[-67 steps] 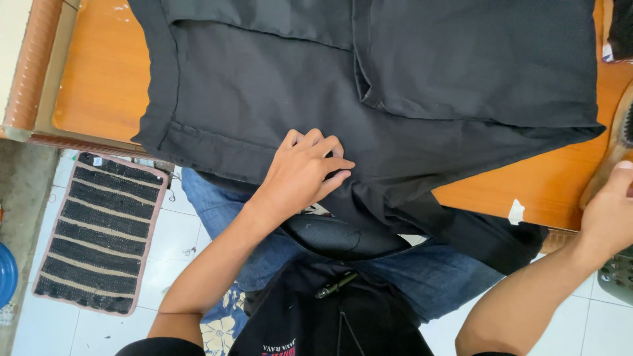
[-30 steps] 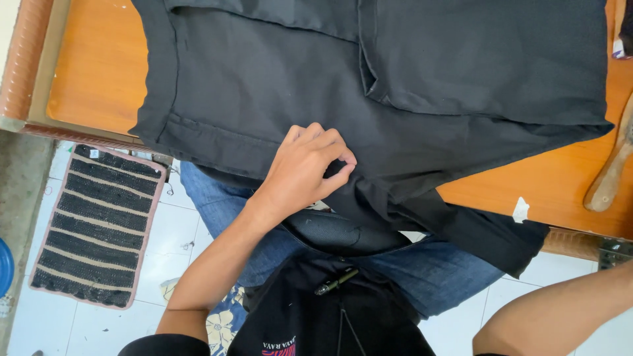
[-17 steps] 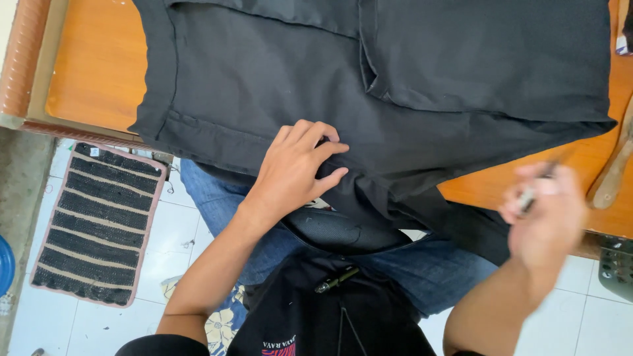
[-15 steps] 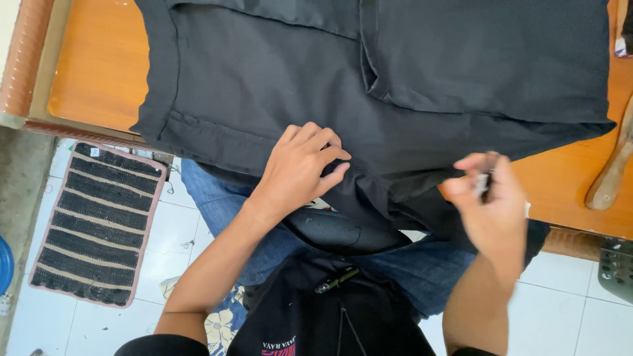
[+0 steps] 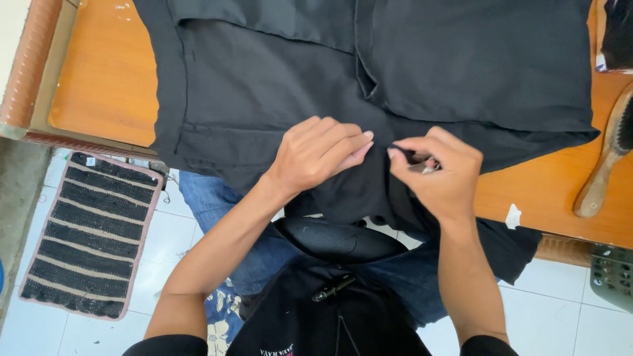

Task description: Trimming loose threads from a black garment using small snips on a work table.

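A matte black woven garment [image 5: 277,86] is lying spread over the smooth orange wooden counter [image 5: 105,79], its hem drooping off the near edge. The left hand [image 5: 316,155] is pressing flat on the cloth, fingers together. The right hand [image 5: 438,175] is pinching a small metal tool [image 5: 424,167] against the fabric.
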